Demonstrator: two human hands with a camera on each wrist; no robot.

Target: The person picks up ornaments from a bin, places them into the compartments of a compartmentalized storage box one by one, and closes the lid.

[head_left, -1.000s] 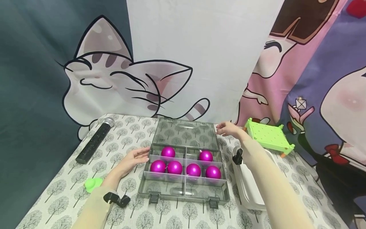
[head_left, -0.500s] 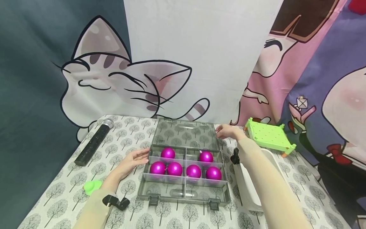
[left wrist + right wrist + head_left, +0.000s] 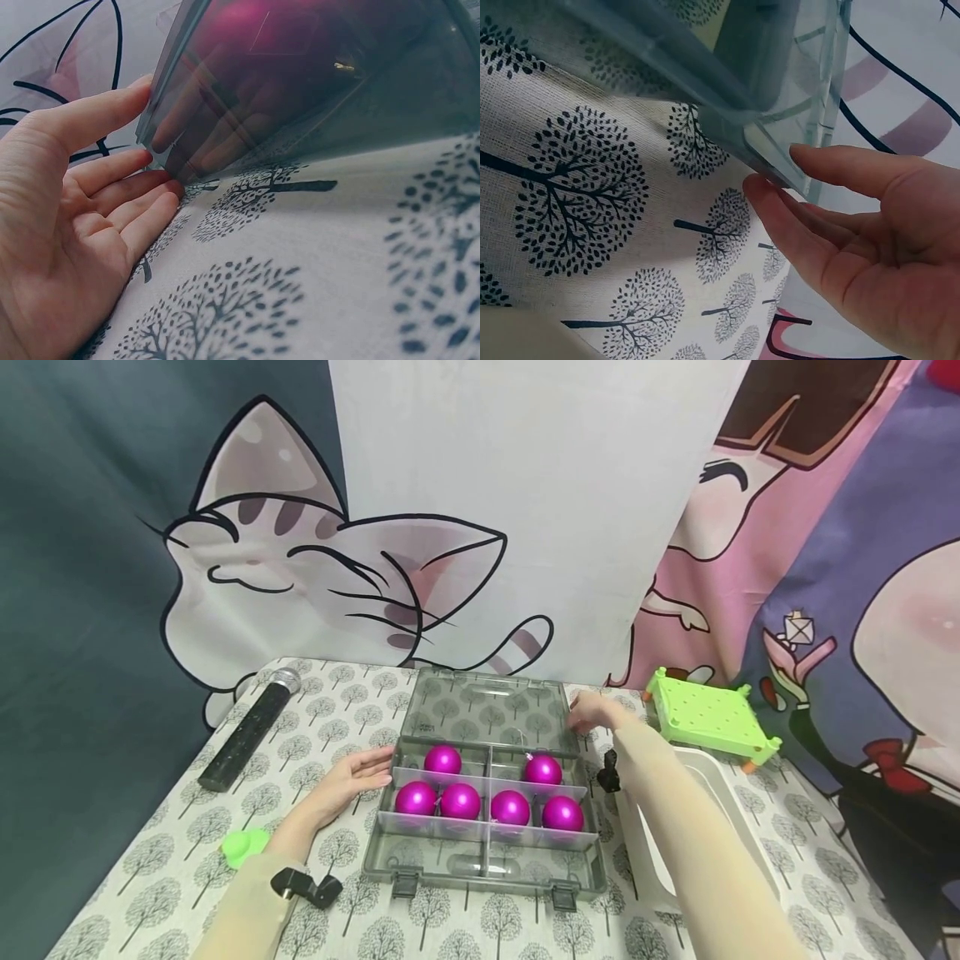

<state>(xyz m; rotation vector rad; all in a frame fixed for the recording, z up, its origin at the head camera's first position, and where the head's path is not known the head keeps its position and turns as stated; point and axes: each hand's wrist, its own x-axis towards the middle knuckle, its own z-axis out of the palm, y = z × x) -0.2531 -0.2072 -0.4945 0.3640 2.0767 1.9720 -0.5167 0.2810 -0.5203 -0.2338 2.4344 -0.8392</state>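
Note:
A translucent grey divided storage box (image 3: 483, 864) lies unfolded on the table. Its lid (image 3: 487, 710) is tipped back toward the wall. Several shiny magenta balls (image 3: 510, 810) sit in the rear and middle compartments; the front row holds none. My left hand (image 3: 348, 785) is at the box's left side, fingers extended, with the thumb by the wall and fingertips at the lower edge in the left wrist view. At the lid's right edge, my right hand (image 3: 596, 710) pinches the rim, thumb above and forefinger (image 3: 780, 217) below, as the right wrist view shows.
A black microphone (image 3: 247, 731) with a silver head lies at the left. Near my left forearm is a green toy duck (image 3: 243, 846). On the right stand a white tray (image 3: 738, 802), partly behind my right sleeve, and a small green toy bed (image 3: 708, 714). A printed cloth hangs behind.
My right hand has moved slightly down and closer to the lid's right edge, and its fingers have drawn together there. The left hand, box and balls stay put.

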